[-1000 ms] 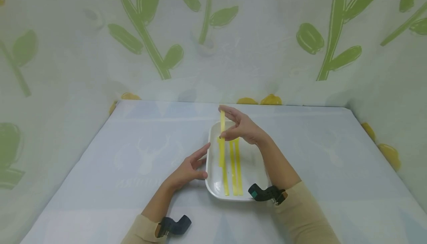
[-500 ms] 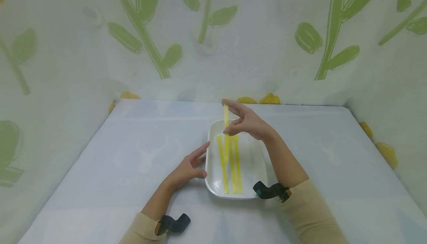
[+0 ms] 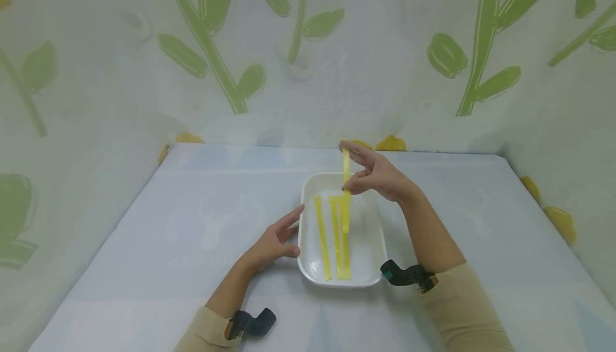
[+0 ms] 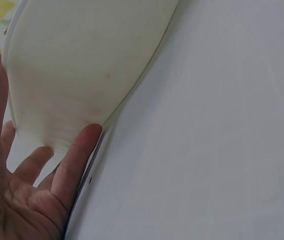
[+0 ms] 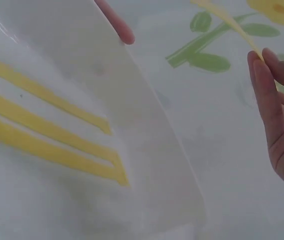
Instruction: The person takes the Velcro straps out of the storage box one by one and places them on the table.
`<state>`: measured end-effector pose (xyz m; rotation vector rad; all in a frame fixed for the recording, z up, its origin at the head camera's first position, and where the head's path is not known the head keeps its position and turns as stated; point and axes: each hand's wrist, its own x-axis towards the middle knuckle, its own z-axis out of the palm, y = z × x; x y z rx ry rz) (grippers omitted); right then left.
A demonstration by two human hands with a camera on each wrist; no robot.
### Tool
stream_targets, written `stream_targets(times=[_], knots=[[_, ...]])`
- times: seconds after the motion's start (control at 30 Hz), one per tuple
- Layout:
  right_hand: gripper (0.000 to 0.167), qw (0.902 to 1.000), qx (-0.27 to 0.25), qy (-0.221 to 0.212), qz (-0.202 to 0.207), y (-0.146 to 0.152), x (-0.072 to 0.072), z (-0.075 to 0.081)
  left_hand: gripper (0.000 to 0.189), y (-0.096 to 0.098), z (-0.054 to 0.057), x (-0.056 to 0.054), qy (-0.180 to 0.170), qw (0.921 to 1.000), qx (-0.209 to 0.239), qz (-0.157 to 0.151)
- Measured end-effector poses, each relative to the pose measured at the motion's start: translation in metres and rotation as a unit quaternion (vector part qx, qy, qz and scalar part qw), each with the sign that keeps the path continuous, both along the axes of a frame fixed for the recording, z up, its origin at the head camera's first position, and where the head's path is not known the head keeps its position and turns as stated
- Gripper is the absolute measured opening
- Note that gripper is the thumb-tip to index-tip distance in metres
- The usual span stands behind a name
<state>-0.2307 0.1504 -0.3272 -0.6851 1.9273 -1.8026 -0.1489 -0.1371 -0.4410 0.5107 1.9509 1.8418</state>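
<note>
A white rectangular tray (image 3: 313,266) with rounded corners lies on the table; three thin yellow strips (image 3: 322,239) rest lengthwise in it, two close together and one apart to the left. My right hand (image 3: 380,175) pinches another yellow strip (image 3: 346,213) between thumb and fingers above the tray's far half, its lower end hanging over the right-hand strip. In the right wrist view this held strip (image 5: 232,22) bends slightly. My left hand (image 3: 271,242) touches the tray's left outer side with spread fingers. The left wrist view shows its fingertips (image 4: 89,135) against the tray wall.
A pale, faintly patterned cloth (image 3: 216,266) covers the table. Behind and beside it rises a light curtain (image 3: 356,84) with green stems and yellow flowers. Dark camera mounts (image 3: 252,323) sit on both wrists.
My right hand has moved rightward with the pinched strip, from above the left strip to above the right one. The strip's lower end rose slightly. My left hand and the tray stay put.
</note>
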Motion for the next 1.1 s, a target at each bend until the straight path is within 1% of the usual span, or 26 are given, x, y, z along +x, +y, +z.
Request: stream_targets(times=[0.13,0.3,0.47,0.8,1.1], knots=[[0.089,1.0,0.006,0.004,0.004,0.01,0.0,0.0,0.107,0.0,0.001,0.001,-0.002,1.0,-0.003,0.001],[0.089,0.9997,0.019,0.011,-0.004,0.02,0.0,-0.002,0.107,0.0,0.001,0.001,-0.006,0.9999,-0.007,0.004],[0.088,0.9992,0.033,0.012,-0.019,0.033,0.002,-0.003,0.107,0.0,0.0,0.001,-0.004,0.9999,-0.01,0.005],[0.087,0.9972,0.049,0.021,-0.053,0.061,0.005,-0.004,0.107,0.001,0.002,0.002,-0.006,0.9998,-0.013,0.01],[0.087,0.9923,0.092,0.013,-0.081,0.083,0.011,-0.01,0.107,0.0,0.001,0.001,-0.003,0.9999,-0.014,0.008]])
